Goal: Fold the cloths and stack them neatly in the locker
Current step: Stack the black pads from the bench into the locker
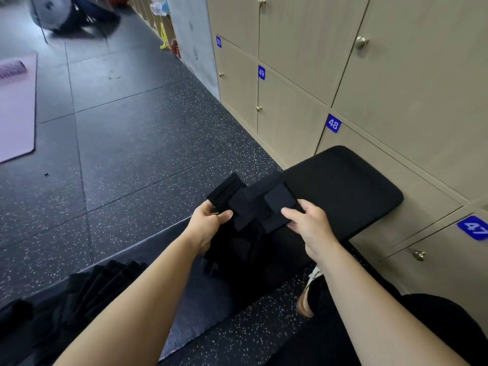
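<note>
Both bare forearms reach forward, left hand [208,223] and right hand [309,225] fingers curled, gripping.

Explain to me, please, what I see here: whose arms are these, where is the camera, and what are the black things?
No machine here: a person wears one camera on the head, looking forward and down, so the arms are their own. The left hand and the right hand both hold a bundle of black cloth. Behind it a black pad lies on the floor beside the closed lockers. More black cloths lie at lower left.
</note>
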The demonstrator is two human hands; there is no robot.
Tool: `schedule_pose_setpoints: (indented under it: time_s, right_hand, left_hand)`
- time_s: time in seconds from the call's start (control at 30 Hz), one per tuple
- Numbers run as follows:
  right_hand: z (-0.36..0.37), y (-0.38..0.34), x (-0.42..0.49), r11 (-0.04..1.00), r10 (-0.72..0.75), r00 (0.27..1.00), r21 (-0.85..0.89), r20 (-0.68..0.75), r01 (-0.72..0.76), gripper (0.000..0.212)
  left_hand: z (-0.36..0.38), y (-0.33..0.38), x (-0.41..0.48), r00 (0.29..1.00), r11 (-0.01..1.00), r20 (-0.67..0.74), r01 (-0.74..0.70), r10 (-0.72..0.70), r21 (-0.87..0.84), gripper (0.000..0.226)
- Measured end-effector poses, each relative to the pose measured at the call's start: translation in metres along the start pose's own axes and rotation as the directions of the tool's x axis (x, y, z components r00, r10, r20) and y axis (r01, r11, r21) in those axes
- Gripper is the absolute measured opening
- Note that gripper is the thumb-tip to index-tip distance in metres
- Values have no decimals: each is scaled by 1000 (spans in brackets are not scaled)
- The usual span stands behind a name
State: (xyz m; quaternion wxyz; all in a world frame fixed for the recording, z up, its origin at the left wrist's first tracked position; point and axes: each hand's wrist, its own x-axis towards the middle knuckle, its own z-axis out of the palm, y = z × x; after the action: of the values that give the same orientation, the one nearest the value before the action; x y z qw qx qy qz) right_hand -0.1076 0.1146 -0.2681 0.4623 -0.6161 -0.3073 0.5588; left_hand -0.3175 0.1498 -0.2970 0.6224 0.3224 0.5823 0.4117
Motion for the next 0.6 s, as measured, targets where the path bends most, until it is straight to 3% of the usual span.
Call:
schedule_pose_setpoints:
  time_s: [0.1, 0.13, 0.37, 0.5, 0.6]
  right_hand:
    - [-8, -9, 0, 997, 30, 999, 78, -17, -29, 15]
    - [-10, -10, 0, 994, 40, 999, 103, -14, -38, 13]
    - [-3, 25, -1, 950, 241, 970, 197, 23, -241, 58]
    - [10, 42, -1, 954, 282, 958, 91, 57, -286, 59]
    - [14, 49, 3, 959, 278, 958, 34, 68, -281, 57]
  left_hand:
    - [1, 2, 1, 1000, 999, 6, 4, -4, -37, 23]
    - [2, 3, 1, 1000, 999, 15, 5, -5, -33, 23]
    - [17, -1, 7, 1000, 995, -20, 18, -20, -97, 21]
    - [15, -14, 14, 997, 996, -34, 62, -64, -62, 23]
    - [5, -20, 12, 995, 995, -26, 93, -92, 32, 4]
